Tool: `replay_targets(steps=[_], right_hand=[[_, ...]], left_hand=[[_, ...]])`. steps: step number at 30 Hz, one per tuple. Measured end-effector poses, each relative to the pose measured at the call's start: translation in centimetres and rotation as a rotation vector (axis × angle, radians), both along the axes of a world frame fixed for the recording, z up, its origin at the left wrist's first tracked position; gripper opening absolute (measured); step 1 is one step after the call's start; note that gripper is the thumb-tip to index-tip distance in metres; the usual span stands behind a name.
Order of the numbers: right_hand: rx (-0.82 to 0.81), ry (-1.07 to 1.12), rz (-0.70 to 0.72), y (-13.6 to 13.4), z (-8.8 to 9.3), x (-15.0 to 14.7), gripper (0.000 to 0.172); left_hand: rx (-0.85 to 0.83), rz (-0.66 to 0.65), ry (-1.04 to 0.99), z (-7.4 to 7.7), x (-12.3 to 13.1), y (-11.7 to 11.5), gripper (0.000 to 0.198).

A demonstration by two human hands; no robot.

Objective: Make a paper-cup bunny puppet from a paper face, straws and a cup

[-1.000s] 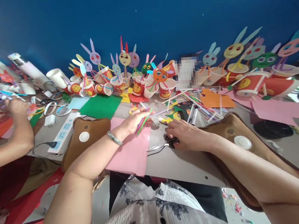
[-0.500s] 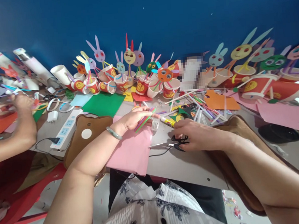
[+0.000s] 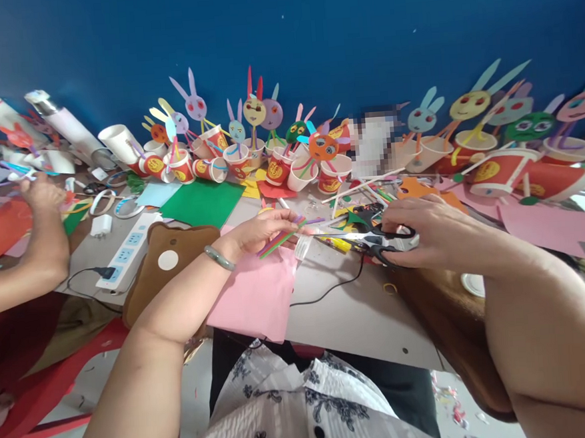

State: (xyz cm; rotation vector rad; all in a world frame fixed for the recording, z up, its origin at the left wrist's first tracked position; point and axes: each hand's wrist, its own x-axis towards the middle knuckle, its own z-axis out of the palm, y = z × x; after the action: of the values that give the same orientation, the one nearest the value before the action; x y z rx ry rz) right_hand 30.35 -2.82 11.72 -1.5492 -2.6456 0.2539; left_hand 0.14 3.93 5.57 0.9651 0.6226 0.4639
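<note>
My left hand [image 3: 268, 229] pinches a few thin coloured strips [image 3: 277, 241], green, orange and purple, above a pink paper sheet [image 3: 252, 292]. In my right hand [image 3: 421, 233] is a pair of scissors [image 3: 374, 240] with black handles. Its blades are parted and point left, their tips close to the strips' right end; whether they touch, I cannot tell. A yellow glue stick [image 3: 341, 243] lies under the blades. Just below my left fingers is a small white object [image 3: 303, 247], partly hidden.
Paper cups with rabbit faces [image 3: 238, 157] line the blue wall. A green sheet [image 3: 204, 204], a white power strip [image 3: 130, 251] and brown cushions [image 3: 170, 271] lie around. At left, a co-worker's hand [image 3: 43, 196] is over orange paper.
My right hand has moved right and up, turning the scissors so their blades open towards the strips. My left hand keeps holding the strips in nearly the same place.
</note>
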Motion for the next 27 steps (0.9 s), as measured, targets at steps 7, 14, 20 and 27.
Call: replay_targets(steps=[7, 14, 20, 27], right_hand=[[-0.028, 0.038, 0.096, -0.3, -0.6, -0.9, 0.020], [-0.068, 0.043, 0.119, -0.6, -0.9, -1.6, 0.022], [-0.061, 0.029, 0.143, -0.6, -1.1, -1.5, 0.022], [-0.058, -0.005, 0.119, -0.3, -1.5, -1.5, 0.024]], left_hand=[[0.062, -0.077, 0.008, -0.1, 0.3, -0.9, 0.024], [0.182, -0.112, 0.043, -0.3, 0.4, -1.2, 0.019], [0.263, -0.157, 0.085, -0.4, 0.1, -1.3, 0.016], [0.158, -0.138, 0.039, -0.2, 0.2, -1.2, 0.020]])
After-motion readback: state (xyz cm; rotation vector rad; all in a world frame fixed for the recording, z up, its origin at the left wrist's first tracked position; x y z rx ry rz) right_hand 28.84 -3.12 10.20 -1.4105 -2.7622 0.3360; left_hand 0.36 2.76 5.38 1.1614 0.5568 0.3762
